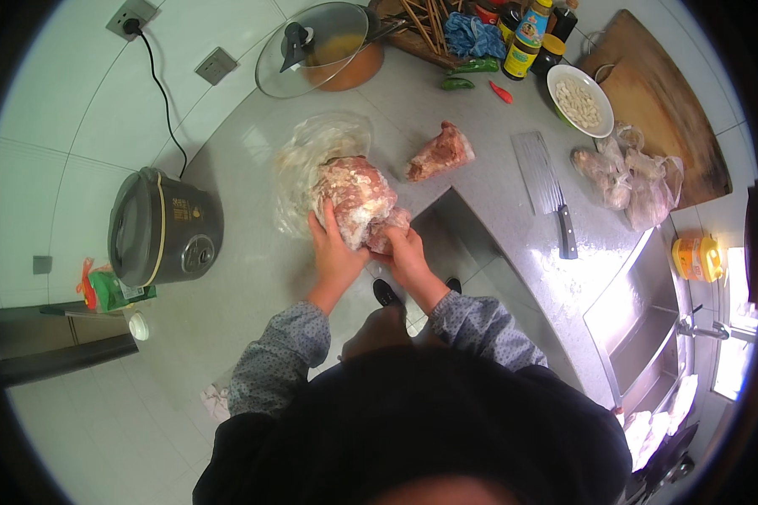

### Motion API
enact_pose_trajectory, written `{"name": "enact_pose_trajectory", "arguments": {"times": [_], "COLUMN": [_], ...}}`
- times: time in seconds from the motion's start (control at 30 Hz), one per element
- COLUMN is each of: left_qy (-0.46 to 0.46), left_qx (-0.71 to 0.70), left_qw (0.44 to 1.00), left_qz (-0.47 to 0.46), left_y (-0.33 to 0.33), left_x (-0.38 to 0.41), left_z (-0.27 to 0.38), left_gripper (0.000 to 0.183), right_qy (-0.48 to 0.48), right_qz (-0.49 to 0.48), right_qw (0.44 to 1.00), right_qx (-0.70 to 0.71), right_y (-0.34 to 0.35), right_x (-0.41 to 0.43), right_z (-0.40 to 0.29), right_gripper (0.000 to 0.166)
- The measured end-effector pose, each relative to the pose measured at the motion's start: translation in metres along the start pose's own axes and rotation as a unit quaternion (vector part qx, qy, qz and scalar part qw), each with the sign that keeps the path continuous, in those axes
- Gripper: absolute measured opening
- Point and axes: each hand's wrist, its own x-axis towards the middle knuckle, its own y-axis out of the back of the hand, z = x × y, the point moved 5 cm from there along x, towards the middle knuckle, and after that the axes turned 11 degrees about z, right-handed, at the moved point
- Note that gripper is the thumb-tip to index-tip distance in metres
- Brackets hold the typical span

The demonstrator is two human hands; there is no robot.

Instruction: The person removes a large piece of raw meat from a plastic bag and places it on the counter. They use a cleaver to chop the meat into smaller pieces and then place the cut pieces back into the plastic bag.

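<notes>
Both my hands hold a large chunk of raw, frosty-looking meat (355, 197) at the counter's edge. My left hand (337, 255) grips its lower left side. On the right, my right hand (407, 255) has its fingers around a smaller lobe of meat (386, 230) against the chunk; whether the two are joined I cannot tell. A clear plastic bag (297, 170) lies crumpled behind and left of the chunk. Another piece of raw meat (441, 153) rests on the counter farther right. Beyond it lies a cleaver (543, 180) with a black handle.
Left stands a rice cooker (164, 227); at the back, a pan (347, 66) with a glass lid. Green peppers (458, 83), a red chili (501, 92), a sauce bottle (525, 44) and a white bowl (581, 101) sit back right. Bagged food (631, 177) lies near the sink (635, 322).
</notes>
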Motion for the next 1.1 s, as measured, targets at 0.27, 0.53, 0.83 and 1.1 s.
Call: {"name": "enact_pose_trajectory", "arguments": {"times": [0.27, 0.53, 0.83, 1.1], "left_qy": [0.064, 0.038, 0.177, 0.210], "left_qx": [-0.125, -0.182, -0.092, -0.007], "left_qw": [0.990, 0.982, 0.980, 0.976], "left_qz": [0.024, 0.045, 0.005, -0.060], "left_y": [-0.015, -0.003, -0.005, 0.011], "left_x": [0.004, 0.004, 0.010, 0.008], "left_z": [-0.030, 0.002, -0.007, 0.010], "left_gripper": [0.107, 0.103, 0.111, 0.122], "right_qy": [0.036, 0.579, 0.275, 0.307], "right_qz": [-0.023, 0.250, 0.266, 0.281], "right_qw": [0.964, 0.379, 0.347, 0.485], "right_qx": [-0.261, -0.677, -0.856, -0.769], "right_y": [0.021, 0.154, 0.249, 0.237], "right_x": [-0.009, -0.046, 0.037, -0.010], "right_z": [-0.025, -0.216, -0.248, -0.256], "right_gripper": [0.038, 0.031, 0.043, 0.044]}}
